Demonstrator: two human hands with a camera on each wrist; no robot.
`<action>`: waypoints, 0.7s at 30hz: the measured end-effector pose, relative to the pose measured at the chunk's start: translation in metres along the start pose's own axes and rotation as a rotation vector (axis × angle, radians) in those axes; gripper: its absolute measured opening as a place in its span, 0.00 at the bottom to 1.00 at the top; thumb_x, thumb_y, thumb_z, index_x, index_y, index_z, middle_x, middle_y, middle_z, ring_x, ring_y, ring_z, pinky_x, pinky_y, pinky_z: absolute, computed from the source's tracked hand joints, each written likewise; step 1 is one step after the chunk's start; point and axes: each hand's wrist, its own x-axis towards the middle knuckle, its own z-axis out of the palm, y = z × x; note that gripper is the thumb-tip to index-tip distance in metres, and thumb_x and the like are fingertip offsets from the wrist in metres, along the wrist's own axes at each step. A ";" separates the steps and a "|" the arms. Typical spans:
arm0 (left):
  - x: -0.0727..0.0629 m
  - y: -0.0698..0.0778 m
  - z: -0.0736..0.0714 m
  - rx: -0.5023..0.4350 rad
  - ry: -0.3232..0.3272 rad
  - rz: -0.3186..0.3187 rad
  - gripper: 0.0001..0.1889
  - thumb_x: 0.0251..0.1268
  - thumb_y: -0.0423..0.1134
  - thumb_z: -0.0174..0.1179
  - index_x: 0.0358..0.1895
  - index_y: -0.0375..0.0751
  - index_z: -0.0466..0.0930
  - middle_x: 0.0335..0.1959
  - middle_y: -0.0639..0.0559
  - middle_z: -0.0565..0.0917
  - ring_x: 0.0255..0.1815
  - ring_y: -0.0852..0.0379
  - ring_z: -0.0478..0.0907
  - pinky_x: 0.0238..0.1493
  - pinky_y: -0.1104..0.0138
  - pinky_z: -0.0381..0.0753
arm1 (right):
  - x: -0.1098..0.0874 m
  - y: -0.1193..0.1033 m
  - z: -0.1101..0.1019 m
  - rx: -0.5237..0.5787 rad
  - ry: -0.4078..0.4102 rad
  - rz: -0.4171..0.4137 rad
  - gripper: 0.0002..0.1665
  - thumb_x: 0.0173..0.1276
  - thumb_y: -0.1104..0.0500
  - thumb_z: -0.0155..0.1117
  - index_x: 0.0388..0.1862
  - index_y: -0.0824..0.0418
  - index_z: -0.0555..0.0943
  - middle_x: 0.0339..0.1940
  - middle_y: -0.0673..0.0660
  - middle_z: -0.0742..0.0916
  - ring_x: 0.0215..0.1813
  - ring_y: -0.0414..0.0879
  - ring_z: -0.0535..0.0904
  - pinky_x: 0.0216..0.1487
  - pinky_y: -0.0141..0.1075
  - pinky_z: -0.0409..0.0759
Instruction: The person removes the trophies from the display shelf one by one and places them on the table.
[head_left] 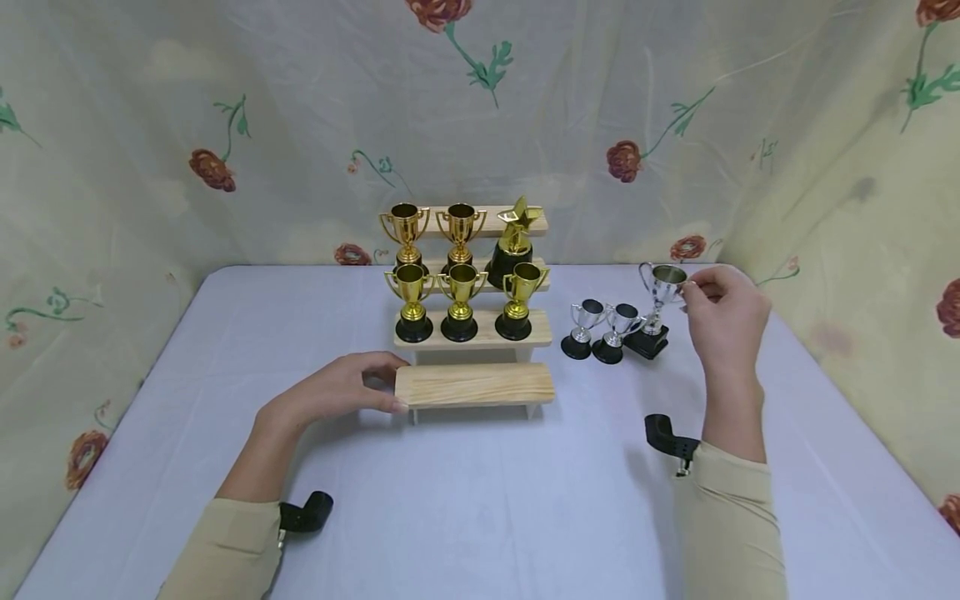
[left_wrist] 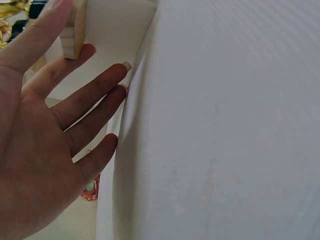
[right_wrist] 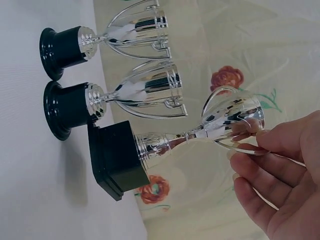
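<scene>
My right hand (head_left: 727,321) pinches the tilted silver trophy (head_left: 663,290) by one handle, just beside two smaller silver cups (head_left: 588,313). It looks light, stiff and slick; the handle suits fingertips. My left hand (head_left: 337,388) grips the wooden stand (head_left: 474,385) at one end.

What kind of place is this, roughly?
Probably an improvised tabletop recording booth, not a lived-in room: a cloth-covered table, floral curtains behind and at both sides, and a tiered wooden stand holding gold trophies.
</scene>
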 end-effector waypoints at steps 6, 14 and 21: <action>0.000 0.000 0.000 -0.002 -0.001 -0.004 0.30 0.53 0.55 0.73 0.60 0.55 0.78 0.57 0.53 0.82 0.62 0.52 0.75 0.64 0.49 0.70 | 0.001 0.004 0.009 -0.012 0.047 0.005 0.08 0.69 0.61 0.60 0.37 0.62 0.85 0.22 0.38 0.78 0.20 0.19 0.70 0.26 0.18 0.68; 0.000 0.000 0.000 -0.007 -0.008 0.001 0.30 0.53 0.55 0.72 0.61 0.55 0.78 0.57 0.53 0.82 0.62 0.52 0.75 0.64 0.49 0.70 | -0.002 0.013 0.017 -0.044 0.028 0.045 0.12 0.71 0.58 0.58 0.42 0.64 0.85 0.34 0.59 0.89 0.18 0.15 0.68 0.25 0.20 0.67; 0.000 0.001 0.000 -0.005 -0.005 -0.001 0.29 0.54 0.54 0.72 0.60 0.55 0.78 0.57 0.53 0.82 0.62 0.52 0.75 0.63 0.50 0.71 | -0.002 0.012 0.014 -0.060 0.007 0.083 0.13 0.72 0.57 0.56 0.44 0.64 0.84 0.35 0.59 0.88 0.17 0.16 0.68 0.24 0.20 0.67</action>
